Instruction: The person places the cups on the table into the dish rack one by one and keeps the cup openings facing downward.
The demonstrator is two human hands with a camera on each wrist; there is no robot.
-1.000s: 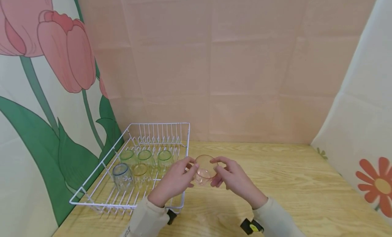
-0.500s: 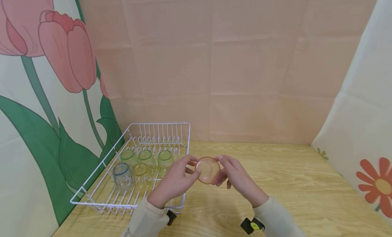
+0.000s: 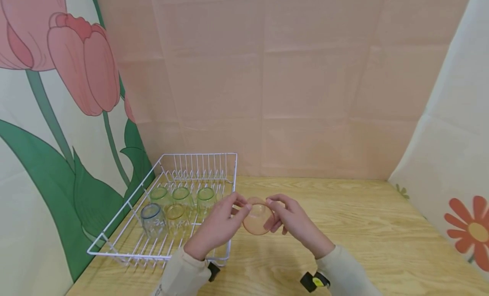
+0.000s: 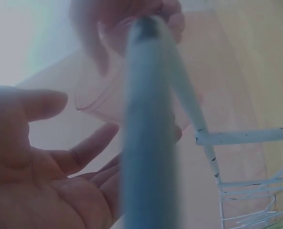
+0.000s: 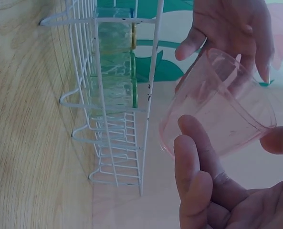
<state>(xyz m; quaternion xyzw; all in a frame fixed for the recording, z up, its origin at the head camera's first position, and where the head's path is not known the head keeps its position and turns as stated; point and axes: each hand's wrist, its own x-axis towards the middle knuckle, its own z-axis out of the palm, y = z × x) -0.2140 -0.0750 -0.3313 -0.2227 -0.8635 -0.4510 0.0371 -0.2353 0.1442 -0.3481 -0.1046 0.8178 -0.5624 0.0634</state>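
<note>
A clear pink drinking glass (image 3: 258, 221) is held over the table between my two hands, its mouth tilted toward me. My left hand (image 3: 219, 224) has its thumb and fingers at the glass's left side. In the left wrist view a blurred rack wire hides part of the glass. From the right, my right hand (image 3: 294, 219) holds the glass. Curled right-hand fingers (image 5: 193, 148) lie along its wall in the right wrist view, with the thumb at the rim. The white wire dish rack (image 3: 228, 250) is just left of the glass.
In the rack stand green glasses (image 3: 206, 200), a blue-tinted glass (image 3: 153, 221) and an amber-tinted glass (image 3: 176, 219). The wooden table (image 3: 344, 228) extends right of my hands. A pink cloth backdrop (image 3: 305, 96) hangs behind, with flower-print cloth at both sides.
The glass has turned between my hands. Its mouth has tipped down toward me, and the base now shows at the far side. Both arms have stayed nearly in place.
</note>
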